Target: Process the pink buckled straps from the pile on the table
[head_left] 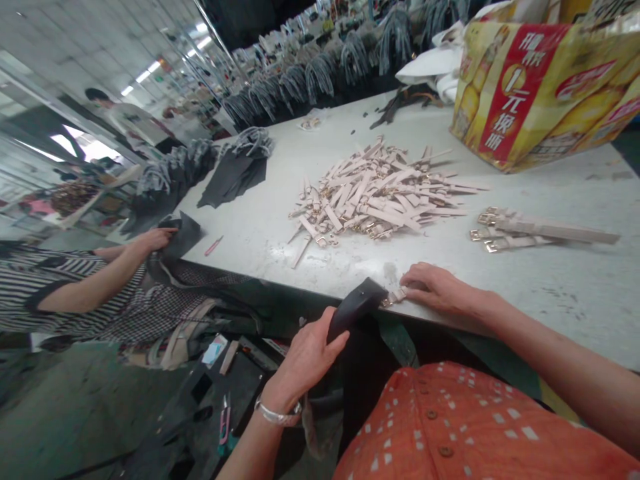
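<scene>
My left hand (305, 360), with a silver bracelet at the wrist, grips a black leather piece (357, 307) at the table's near edge. My right hand (433, 288) lies on the white table (260, 267) and holds a short beige strap with a gold buckle (395, 297), which meets the end of the black piece. A heap of beige straps with gold buckles (373, 193) lies further out on the table, beyond both hands. Several longer beige straps (545, 233) lie together to the right of the heap.
A large yellow and red printed bag (520, 87) stands at the far right of the table. Black leather pieces (235, 170) lie at the left. A person in a striped top rests a hand (155, 240) on black leather. A pink-handled tool (214, 245) lies nearby.
</scene>
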{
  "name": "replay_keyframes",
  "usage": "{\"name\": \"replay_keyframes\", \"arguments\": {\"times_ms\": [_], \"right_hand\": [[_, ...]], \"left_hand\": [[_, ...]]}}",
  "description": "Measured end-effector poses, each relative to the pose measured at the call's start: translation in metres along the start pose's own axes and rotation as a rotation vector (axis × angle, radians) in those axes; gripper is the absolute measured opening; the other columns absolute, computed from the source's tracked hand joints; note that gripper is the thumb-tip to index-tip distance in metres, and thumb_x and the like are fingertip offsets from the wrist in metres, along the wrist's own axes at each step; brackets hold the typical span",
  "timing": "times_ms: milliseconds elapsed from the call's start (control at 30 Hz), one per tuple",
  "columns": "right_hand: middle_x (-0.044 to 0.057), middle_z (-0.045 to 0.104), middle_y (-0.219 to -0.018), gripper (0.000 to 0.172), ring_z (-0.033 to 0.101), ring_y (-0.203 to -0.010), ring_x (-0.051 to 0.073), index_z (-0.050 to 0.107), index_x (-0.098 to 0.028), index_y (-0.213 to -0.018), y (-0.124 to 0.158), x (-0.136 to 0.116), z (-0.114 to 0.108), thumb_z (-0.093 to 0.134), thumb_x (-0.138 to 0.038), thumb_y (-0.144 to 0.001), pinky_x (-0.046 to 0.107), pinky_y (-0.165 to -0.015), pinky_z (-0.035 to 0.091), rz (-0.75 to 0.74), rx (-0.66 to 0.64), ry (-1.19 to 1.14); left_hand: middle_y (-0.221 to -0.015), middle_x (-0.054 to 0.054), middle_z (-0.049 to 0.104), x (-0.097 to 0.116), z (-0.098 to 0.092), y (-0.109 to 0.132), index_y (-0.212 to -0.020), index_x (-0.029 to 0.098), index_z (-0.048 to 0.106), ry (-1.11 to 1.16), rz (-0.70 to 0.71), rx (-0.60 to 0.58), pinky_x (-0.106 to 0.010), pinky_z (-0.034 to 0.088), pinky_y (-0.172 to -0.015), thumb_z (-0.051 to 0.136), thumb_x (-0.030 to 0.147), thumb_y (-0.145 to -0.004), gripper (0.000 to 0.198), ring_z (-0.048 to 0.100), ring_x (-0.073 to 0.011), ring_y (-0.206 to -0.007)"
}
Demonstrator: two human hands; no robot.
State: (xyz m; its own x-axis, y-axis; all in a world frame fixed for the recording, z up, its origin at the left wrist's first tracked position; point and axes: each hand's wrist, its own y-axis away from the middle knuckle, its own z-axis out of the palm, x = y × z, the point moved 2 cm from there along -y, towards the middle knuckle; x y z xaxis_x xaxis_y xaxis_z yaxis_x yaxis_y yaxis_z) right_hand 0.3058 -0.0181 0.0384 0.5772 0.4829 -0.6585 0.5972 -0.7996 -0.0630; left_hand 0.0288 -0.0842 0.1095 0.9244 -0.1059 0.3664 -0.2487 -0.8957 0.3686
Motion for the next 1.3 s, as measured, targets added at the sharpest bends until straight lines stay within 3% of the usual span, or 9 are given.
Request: {"name": "replay_keyframes", "arguments": {"times_ms": [100,200,300,433,567,767,933,1133,1300], "right_hand": [[0.005,0.058,-0.092,0.015,0.051,-0.085,0.018,0.062,-0.018,-0.098,0.002,0.001,0.002,0.056,-0.023,-0.084,0.028,-0.075,0.038,0.019,0.023,0.038],[0.004,0.056,-0.083,0.006,0.049,-0.080,0.017,0.060,-0.017,-0.081,0.008,0.003,0.004,0.055,-0.016,-0.082,0.027,-0.070,0.036,-0.029,0.117,0.099],[0.005,0.055,-0.083,0.014,0.048,-0.081,0.017,0.057,-0.016,-0.075,0.017,0.004,0.009,0.047,-0.011,-0.084,0.028,-0.072,0.035,-0.114,0.199,0.123],[0.004,0.055,-0.084,0.006,0.048,-0.079,0.016,0.056,-0.017,-0.085,0.023,0.005,0.013,0.050,-0.016,-0.085,0.028,-0.073,0.037,-0.039,0.220,0.054],[0.004,0.055,-0.089,0.017,0.049,-0.081,0.016,0.056,-0.018,-0.102,0.020,0.004,0.013,0.054,-0.026,-0.087,0.028,-0.073,0.038,0.048,0.206,0.030],[0.005,0.053,-0.094,0.012,0.049,-0.085,0.016,0.058,-0.018,-0.094,0.015,0.001,0.016,0.053,-0.019,-0.083,0.027,-0.076,0.038,0.036,0.246,-0.001],[0.002,0.052,-0.079,0.014,0.046,-0.074,0.015,0.056,-0.016,-0.088,0.016,0.000,0.016,0.056,-0.013,-0.074,0.026,-0.068,0.036,0.070,0.259,-0.007],[0.004,0.057,-0.092,0.031,0.052,-0.080,0.015,0.054,-0.017,-0.106,0.019,0.003,0.012,0.057,-0.017,-0.075,0.027,-0.072,0.040,0.120,0.228,-0.098],[0.004,0.058,-0.091,0.037,0.053,-0.078,0.015,0.050,-0.018,-0.113,0.019,0.004,0.012,0.057,-0.019,-0.077,0.027,-0.072,0.042,0.141,0.208,-0.137]], "left_hand": [[-0.075,0.003,0.056,-0.005,-0.001,0.005,-0.098,0.024,0.046,0.005,-0.037,0.003,-0.023,0.035,-0.062,0.044,0.039,-0.087,0.019,0.056,-0.0161,-0.070],[-0.075,0.003,0.057,-0.003,-0.005,0.010,-0.099,0.025,0.046,0.030,-0.052,0.015,-0.023,0.035,-0.063,0.044,0.040,-0.087,0.019,0.057,-0.0160,-0.071],[-0.077,0.003,0.058,0.003,-0.009,0.012,-0.101,0.025,0.046,0.036,-0.045,0.020,-0.023,0.036,-0.064,0.045,0.039,-0.087,0.019,0.057,-0.0160,-0.072],[-0.077,0.003,0.057,0.013,-0.012,0.009,-0.099,0.025,0.047,0.003,-0.007,-0.028,-0.023,0.036,-0.065,0.045,0.038,-0.087,0.018,0.058,-0.0166,-0.074],[-0.079,0.002,0.058,0.017,-0.014,0.005,-0.101,0.025,0.047,-0.011,0.006,-0.029,-0.023,0.037,-0.065,0.044,0.037,-0.087,0.018,0.058,-0.0167,-0.075],[-0.080,0.001,0.059,0.019,-0.020,0.001,-0.100,0.026,0.047,-0.088,0.014,-0.035,-0.023,0.037,-0.063,0.044,0.038,-0.088,0.018,0.058,-0.0174,-0.074],[-0.082,0.001,0.060,0.024,-0.025,-0.005,-0.101,0.025,0.047,-0.154,0.051,-0.062,-0.023,0.037,-0.063,0.046,0.039,-0.087,0.020,0.059,-0.0175,-0.073],[-0.085,-0.002,0.061,0.029,-0.030,-0.018,-0.106,0.024,0.048,-0.247,0.114,-0.121,-0.024,0.038,-0.063,0.046,0.042,-0.087,0.026,0.060,-0.0180,-0.075],[-0.088,-0.004,0.062,0.033,-0.030,-0.029,-0.111,0.023,0.047,-0.272,0.141,-0.146,-0.028,0.041,-0.069,0.045,0.043,-0.087,0.031,0.060,-0.0211,-0.083]]}}
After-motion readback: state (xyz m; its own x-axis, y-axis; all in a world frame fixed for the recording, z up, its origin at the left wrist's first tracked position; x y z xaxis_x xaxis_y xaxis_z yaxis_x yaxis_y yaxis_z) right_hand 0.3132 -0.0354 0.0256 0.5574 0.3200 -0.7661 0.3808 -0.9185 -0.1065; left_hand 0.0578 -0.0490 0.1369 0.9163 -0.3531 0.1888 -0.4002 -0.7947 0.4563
